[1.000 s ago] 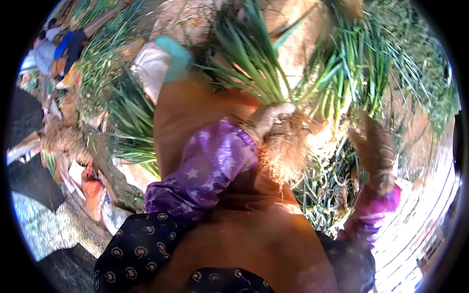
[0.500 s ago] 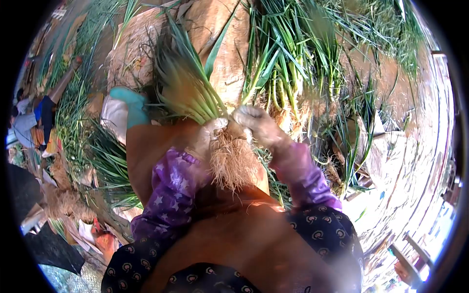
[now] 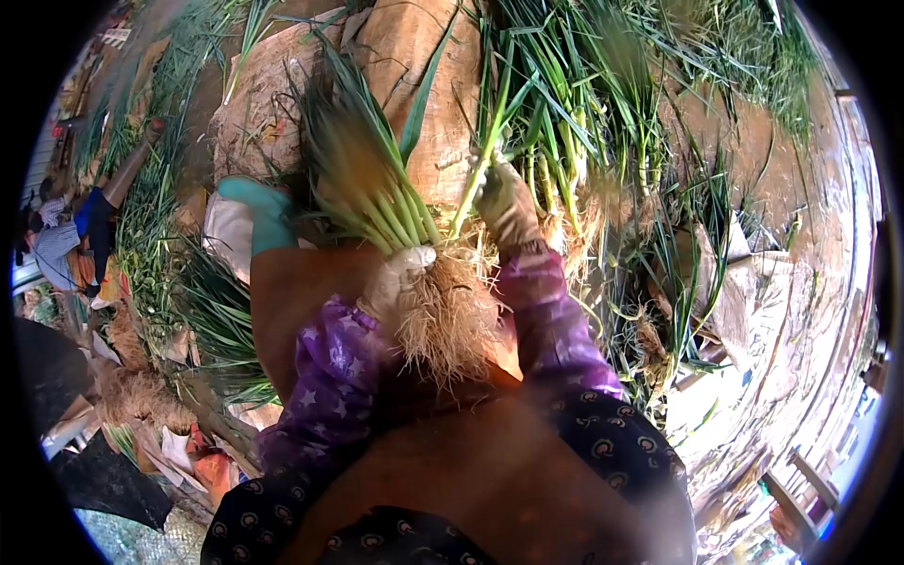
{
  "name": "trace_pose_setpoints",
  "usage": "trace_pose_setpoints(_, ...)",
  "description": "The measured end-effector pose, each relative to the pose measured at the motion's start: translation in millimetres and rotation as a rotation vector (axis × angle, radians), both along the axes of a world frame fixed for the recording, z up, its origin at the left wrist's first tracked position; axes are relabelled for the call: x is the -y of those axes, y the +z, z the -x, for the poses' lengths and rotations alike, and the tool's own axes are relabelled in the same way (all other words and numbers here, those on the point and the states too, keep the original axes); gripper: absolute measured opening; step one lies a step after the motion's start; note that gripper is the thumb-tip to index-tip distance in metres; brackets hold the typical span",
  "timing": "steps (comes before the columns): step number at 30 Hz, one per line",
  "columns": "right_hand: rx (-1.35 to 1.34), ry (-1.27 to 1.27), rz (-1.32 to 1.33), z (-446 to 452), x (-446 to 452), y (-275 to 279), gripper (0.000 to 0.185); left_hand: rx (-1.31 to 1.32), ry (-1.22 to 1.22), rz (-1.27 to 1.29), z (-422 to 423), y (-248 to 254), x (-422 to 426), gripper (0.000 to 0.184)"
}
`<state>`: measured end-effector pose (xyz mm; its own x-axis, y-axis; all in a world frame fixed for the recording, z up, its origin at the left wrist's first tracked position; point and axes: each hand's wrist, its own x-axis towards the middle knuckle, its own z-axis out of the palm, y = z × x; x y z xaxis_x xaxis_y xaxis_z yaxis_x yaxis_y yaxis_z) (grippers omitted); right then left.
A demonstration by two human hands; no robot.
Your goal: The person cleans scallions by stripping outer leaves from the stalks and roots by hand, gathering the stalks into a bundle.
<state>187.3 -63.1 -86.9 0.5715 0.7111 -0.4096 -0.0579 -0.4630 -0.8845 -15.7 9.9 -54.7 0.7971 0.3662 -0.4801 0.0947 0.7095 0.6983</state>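
Observation:
My left hand (image 3: 400, 278), in a pale glove, is closed around a bunch of thin leek-like plants (image 3: 400, 212). Their green leaves point away from me, and their tangled, stringy roots (image 3: 447, 325) hang toward my lap. My right hand (image 3: 508, 202), also gloved, is raised to the right of the bunch. Its fingers are closed on a single leek-like stalk (image 3: 474, 193), whose lower end reaches down close to the bunch's roots. Purple sleeves with stars cover both forearms. Beyond my right hand lies a pile of similar plants (image 3: 565, 141).
A brown sheet-covered surface (image 3: 424, 85) lies ahead. A teal-covered foot (image 3: 254, 198) shows at left, beside loose greens (image 3: 221, 311). More plants (image 3: 687, 273) lie to the right. Another person (image 3: 71, 240) is at the far left. Dark cloth (image 3: 108, 485) lies at lower left.
My right hand has moved up and away from the bunch and now grips a single stalk. My left hand still holds the bunch, slightly lower.

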Motion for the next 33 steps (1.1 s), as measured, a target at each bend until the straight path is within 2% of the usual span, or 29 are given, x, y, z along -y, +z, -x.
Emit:
trace_pose_setpoints(1, -0.217, -0.174, -0.166, 9, 10, -15, 0.033, 0.017, -0.008, -0.016, 1, -5, -1, 0.022)
trace_pose_setpoints(2, -0.423, -0.351, -0.343, 19, 19, -31, 0.035, 0.099, 0.077, 0.213, -2, 18, -1, 0.022)
trace_pose_setpoints(3, -0.414, -0.305, -0.349, 27, 33, -12, 0.037, 0.092, 0.081, 0.219, -7, 33, 1, 0.022)
trace_pose_setpoints(5, -0.248, -0.047, -0.208, 49, 76, 43, 0.042, -0.083, 0.187, 0.272, -19, 47, 9, 0.022)
trace_pose_setpoints(6, -0.143, 0.106, -0.06, 56, 99, 59, 0.045, -0.057, 0.188, 0.234, -14, 39, 4, 0.023)
trace_pose_setpoints(7, -0.043, 0.318, 0.223, 60, 119, 60, 0.047, -0.054, 0.192, 0.231, -10, 29, 0, 0.023)
trace_pose_setpoints(8, 0.174, 0.725, 0.594, 58, 142, 38, 0.047, -0.009, 0.21, 0.24, -7, 19, 0, 0.023)
trace_pose_setpoints(10, 0.4, 0.852, 0.941, 41, 149, 33, 0.058, 0.038, 0.227, 0.248, -10, 28, -3, 0.023)
trace_pose_setpoints(11, 0.157, 0.459, 0.556, 24, 145, 33, 0.058, -0.014, 0.172, 0.246, -11, 44, -3, 0.023)
trace_pose_setpoints(12, 0.464, 0.404, 0.078, 9, 138, -3, 0.061, -0.077, 0.112, 0.258, -9, 56, 4, 0.022)
trace_pose_setpoints(13, -0.299, 0.023, -0.171, -6, 106, -3, 0.07, -0.079, 0.103, 0.26, -4, 38, 6, 0.022)
trace_pose_setpoints(14, -0.084, 0.104, -0.318, -8, 70, 50, 0.078, -0.065, 0.084, 0.14, 1, 7, 0, 0.023)
trace_pose_setpoints(15, -0.131, 0.052, -0.499, -14, 45, 39, 0.083, -0.056, 0.073, 0.019, 6, -7, -8, 0.024)
trace_pose_setpoints(16, -0.48, -0.158, -0.596, -17, 20, 26, 0.071, 0.163, 0.027, 0.436, 10, 9, -18, 0.022)
trace_pose_setpoints(18, -0.116, -0.002, -0.358, -21, 1, 15, 0.033, 0.122, 0.048, 0.378, 13, 9, -23, 0.021)
trace_pose_setpoints(19, -0.238, -0.088, -0.374, -10, 3, 38, 0.022, 0.084, 0.065, 0.331, 13, 6, -24, 0.021)
trace_pose_setpoints(20, -0.069, -0.124, -0.279, -9, 7, 42, 0.015, 0.043, 0.086, 0.294, 14, 1, -20, 0.022)
trace_pose_setpoints(21, 0.016, -0.082, -0.197, 0, 14, 62, 0.014, 0.003, 0.103, 0.258, 13, -3, -16, 0.022)
trace_pose_setpoints(22, 0.066, 0.053, -0.383, 13, 25, 55, 0.014, -0.019, 0.106, 0.244, 10, 0, -12, 0.022)
trace_pose_setpoints(23, 0.122, 0.226, -0.324, 24, 41, 68, 0.014, -0.041, 0.109, 0.231, 7, 3, -8, 0.022)
trace_pose_setpoints(24, 0.184, 0.399, -0.279, 36, 57, 80, 0.015, 0.009, 0.142, 0.259, -1, 27, -5, 0.02)
trace_pose_setpoints(25, 0.253, 0.604, 0.006, 43, 72, 109, 0.016, 0.062, 0.173, 0.278, -8, 44, -5, 0.019)
trace_pose_setpoints(26, 0.257, 0.607, 0.001, 47, 87, 105, 0.016, 0.023, 0.15, 0.28, -12, 50, -5, 0.019)
trace_pose_setpoints(27, 0.314, 0.88, 0.246, 46, 109, 91, 0.021, 0.023, 0.161, 0.277, -13, 48, -4, 0.019)
trace_pose_setpoints(29, 0.424, 1.413, 0.77, 31, 153, 56, 0.032, -0.04, 0.34, 0.119, -10, 24, 2, 0.021)
trace_pose_setpoints(30, 0.728, 1.237, 0.577, 14, 174, 39, 0.032, 0.023, 0.255, 0.079, -7, -4, 1, 0.022)
trace_pose_setpoints(31, 1.004, 1.033, 0.37, 8, 168, 52, 0.033, 0.088, 0.173, 0.037, -14, -3, -2, 0.022)
trace_pose_setpoints(32, 0.88, 0.873, 0.293, 2, 155, 61, 0.031, 0.021, 0.119, 0.049, -6, 4, 4, 0.023)
trace_pose_setpoints(33, 0.753, 0.747, 0.229, -1, 118, 94, 0.03, -0.036, 0.058, 0.054, -10, 26, 12, 0.025)
